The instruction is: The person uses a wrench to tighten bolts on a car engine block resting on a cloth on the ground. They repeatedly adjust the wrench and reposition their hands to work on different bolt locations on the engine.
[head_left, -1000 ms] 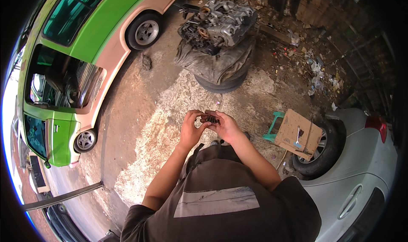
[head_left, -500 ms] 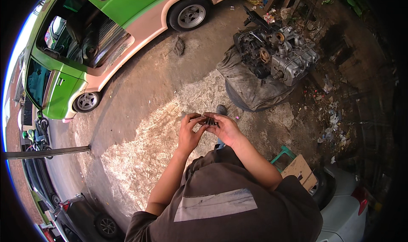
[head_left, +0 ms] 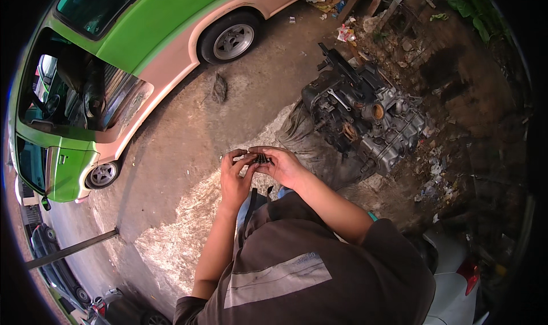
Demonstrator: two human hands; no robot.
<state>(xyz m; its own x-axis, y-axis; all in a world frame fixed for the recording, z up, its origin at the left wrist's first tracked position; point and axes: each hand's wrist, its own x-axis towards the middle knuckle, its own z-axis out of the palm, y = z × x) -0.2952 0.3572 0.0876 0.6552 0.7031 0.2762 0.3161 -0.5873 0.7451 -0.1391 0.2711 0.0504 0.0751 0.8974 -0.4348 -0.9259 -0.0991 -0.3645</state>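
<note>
A small bunch of dark bolts [head_left: 262,159] lies side by side in the curled fingers of my right hand [head_left: 283,166]. Pressing in from the other side, my left hand [head_left: 234,179] has its thumb and fingertips closed at the same bunch. Both hands are held together in front of my body, above the floor. Ahead and to the right of them rests a greasy engine [head_left: 365,119] on a grey cover [head_left: 297,128]. A spanner [head_left: 340,99] lies on top of the engine.
A green and pink van [head_left: 165,39] with an open side stands at the left and far side. A dark rag [head_left: 219,89] is on the concrete floor. Litter [head_left: 436,176] and dirt border the right side. Behind me at the right is a pale car [head_left: 456,296].
The view has turned and come closer to the engine. My hands still hold the bolts together, now further left in the picture. The green stool and board are mostly hidden.
</note>
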